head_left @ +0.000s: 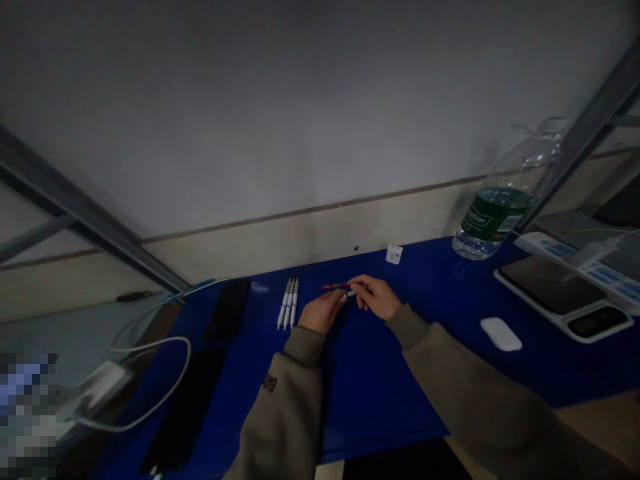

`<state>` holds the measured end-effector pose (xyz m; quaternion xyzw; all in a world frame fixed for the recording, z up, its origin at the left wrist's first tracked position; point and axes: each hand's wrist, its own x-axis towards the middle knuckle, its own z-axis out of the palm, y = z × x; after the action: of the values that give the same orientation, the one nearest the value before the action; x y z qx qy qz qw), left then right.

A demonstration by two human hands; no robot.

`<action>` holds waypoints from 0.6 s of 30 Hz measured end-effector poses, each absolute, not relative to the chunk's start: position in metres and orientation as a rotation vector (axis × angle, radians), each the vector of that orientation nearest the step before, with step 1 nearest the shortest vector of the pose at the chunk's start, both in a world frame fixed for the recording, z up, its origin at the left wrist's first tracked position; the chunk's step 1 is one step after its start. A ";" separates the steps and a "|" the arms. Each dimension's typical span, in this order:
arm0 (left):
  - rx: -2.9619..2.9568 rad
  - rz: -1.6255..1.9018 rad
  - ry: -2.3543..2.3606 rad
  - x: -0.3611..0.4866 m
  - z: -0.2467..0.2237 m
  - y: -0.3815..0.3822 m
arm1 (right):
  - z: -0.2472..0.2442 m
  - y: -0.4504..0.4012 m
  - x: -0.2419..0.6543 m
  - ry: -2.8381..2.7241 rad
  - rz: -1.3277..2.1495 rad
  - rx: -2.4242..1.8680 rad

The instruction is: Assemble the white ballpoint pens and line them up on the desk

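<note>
My left hand [323, 312] and my right hand [375, 298] meet above the blue tabletop [380, 380]. Between them is a thin red pen [336, 287] with a white end, and the fingertips of both hands pinch it. Just left of my left hand, several white pens [287, 303] lie side by side on the table, not touched.
A black phone [227, 310] and a dark slab [183, 410] lie at left, near a white cable [150, 347]. A white charger [394, 253], water bottle [495, 213], white mouse [501, 334] and dark-screened device [550, 285] stand beyond and right. Metal shelf bars [585, 127] cross both upper corners.
</note>
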<state>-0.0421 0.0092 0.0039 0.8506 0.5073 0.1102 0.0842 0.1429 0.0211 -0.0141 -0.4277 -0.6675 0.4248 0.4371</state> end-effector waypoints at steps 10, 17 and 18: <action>2.585 0.374 1.466 -0.041 0.007 0.009 | -0.014 0.018 0.141 -1.673 1.116 -1.040; 2.535 0.450 1.508 -0.040 -0.003 0.011 | -0.023 0.024 0.141 -1.667 0.997 -0.993; 2.503 0.451 1.521 -0.041 -0.004 0.011 | -0.022 0.024 0.142 -1.664 0.997 -0.979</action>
<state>-0.0406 0.0109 -0.0043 0.8412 0.5114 0.1515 0.0891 0.1424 0.0242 -0.0220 -0.3987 -0.6778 0.4062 0.4655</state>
